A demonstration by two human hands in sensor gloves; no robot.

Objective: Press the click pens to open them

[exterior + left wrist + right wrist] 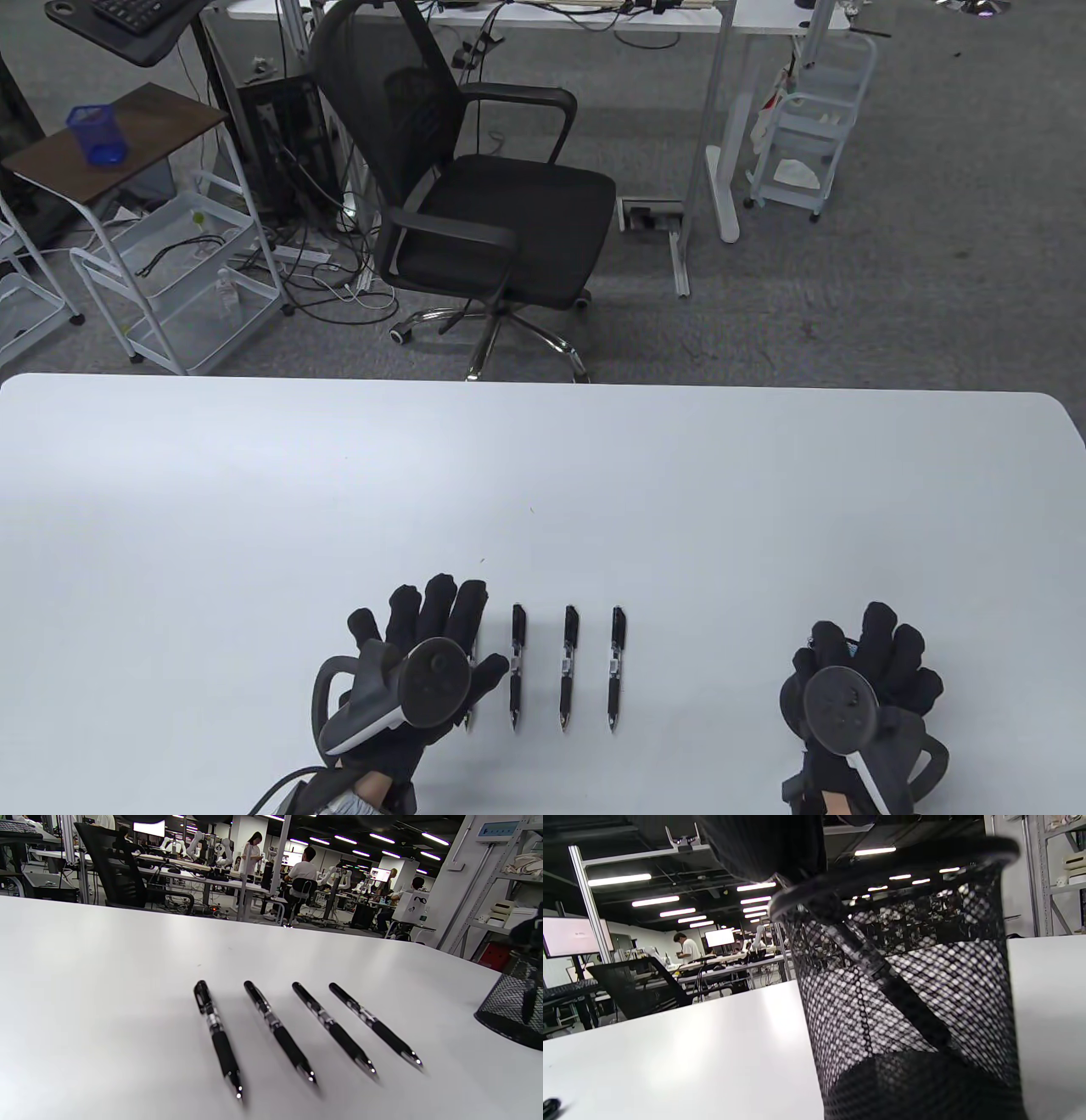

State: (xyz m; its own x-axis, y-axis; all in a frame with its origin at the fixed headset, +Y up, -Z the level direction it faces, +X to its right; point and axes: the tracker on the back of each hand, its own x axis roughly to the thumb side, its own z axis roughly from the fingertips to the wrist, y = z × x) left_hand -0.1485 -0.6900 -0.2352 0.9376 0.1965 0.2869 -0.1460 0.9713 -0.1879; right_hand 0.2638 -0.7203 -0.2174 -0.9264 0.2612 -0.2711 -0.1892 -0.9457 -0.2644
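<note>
Four black click pens (275, 1029) lie side by side on the white counter (543, 475), tips toward the person. The left hand (416, 662) hovers over the leftmost pen, grip spread and empty. The right hand (865, 679) curls around a mesh pen cup (908, 984) holding another pen (882, 976)

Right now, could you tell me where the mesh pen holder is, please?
The mesh pen holder stands at the table's right side, under the right hand, right of the four pens.
</note>
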